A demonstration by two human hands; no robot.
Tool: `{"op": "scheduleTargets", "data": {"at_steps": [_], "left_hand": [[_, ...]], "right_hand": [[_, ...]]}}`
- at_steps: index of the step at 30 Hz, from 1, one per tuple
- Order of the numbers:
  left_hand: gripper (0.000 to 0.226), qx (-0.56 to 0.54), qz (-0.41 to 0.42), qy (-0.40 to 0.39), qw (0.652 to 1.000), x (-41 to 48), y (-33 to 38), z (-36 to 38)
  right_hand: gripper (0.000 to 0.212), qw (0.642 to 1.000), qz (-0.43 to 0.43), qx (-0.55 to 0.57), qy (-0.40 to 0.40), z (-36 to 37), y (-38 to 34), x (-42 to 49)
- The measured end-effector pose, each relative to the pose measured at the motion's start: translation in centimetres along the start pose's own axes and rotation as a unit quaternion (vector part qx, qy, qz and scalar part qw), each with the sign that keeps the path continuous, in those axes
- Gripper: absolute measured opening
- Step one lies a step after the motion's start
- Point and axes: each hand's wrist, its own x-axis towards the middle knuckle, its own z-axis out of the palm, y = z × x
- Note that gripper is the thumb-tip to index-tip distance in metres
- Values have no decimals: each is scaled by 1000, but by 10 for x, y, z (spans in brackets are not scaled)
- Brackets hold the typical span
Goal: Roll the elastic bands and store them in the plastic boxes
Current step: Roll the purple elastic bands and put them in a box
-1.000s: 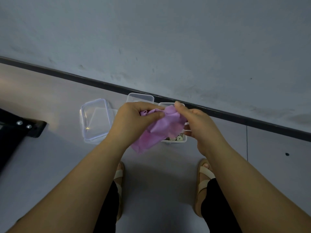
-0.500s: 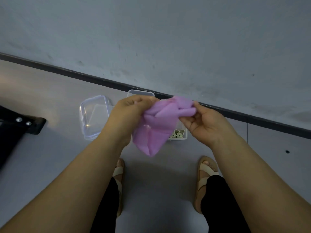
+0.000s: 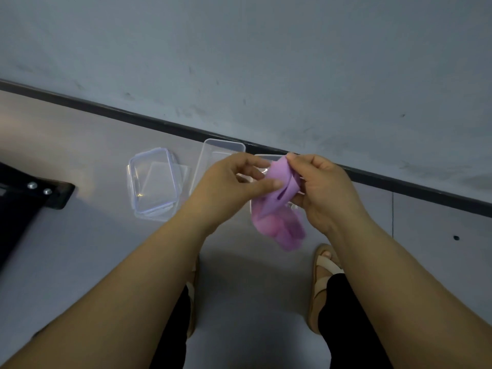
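Shifted rightward, the purple band (image 3: 280, 182) — pinched by left hand (image 3: 229, 183) and right hand (image 3: 326, 189) — blurs below, hiding 1 box (image 3: 264, 156).

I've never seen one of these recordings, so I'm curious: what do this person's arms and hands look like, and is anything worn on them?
Both are bare. No gloves, sleeves, watch or rings show on the left hand or the right hand, and both forearms are uncovered right to the picture's edge. Lower down are black trousers and beige strapped sandals.
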Motion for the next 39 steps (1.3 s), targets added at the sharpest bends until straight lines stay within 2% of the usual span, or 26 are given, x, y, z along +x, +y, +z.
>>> {"op": "scheduleTargets", "data": {"at_steps": [3,7,11,14,17,21,24,27,30,32,33,35,37,39], "left_hand": [[8,68,57,31,996,1,-2,1],[17,72,69,51,994,2,-3,-6],[17,6,26,38,999,2,-1,-10],[21,-94,-34,-31,995,2,2,-12],[23,-148,-92,-97,980,2,4,-13],[28,-172,-98,-57,979,4,8,-7],[30,-155,-82,-24,984,5,6,-4],[29,-186,-101,-12,977,4,6,-1],[23,-232,-153,34,960,4,6,3],[29,-260,-170,66,948,6,5,2],[34,-268,-168,69,946,6,5,0],[32,-292,-166,61,940,6,9,-2],[22,-322,-171,43,930,4,14,-3],[21,-328,-172,37,928,4,14,-5]], "right_hand": [[13,1000,-5,-12,-27,-1,-3,-3],[13,999,-16,-7,-33,-5,-4,-2],[16,999,-5,-7,-34,-2,-1,2],[17,998,34,32,-46,1,0,4],[18,990,68,110,-62,3,-1,3],[16,985,79,122,-89,4,0,4],[15,987,62,128,-72,5,0,5],[17,988,52,130,-63,3,-1,6],[21,990,47,91,-98,3,-3,5],[15,986,31,68,-150,3,-4,2],[18,981,23,64,-180,2,-4,1],[39,972,17,53,-230,-1,-2,0],[50,970,-5,-33,-242,-3,2,1],[35,964,-60,-145,-213,-1,6,0]]}}
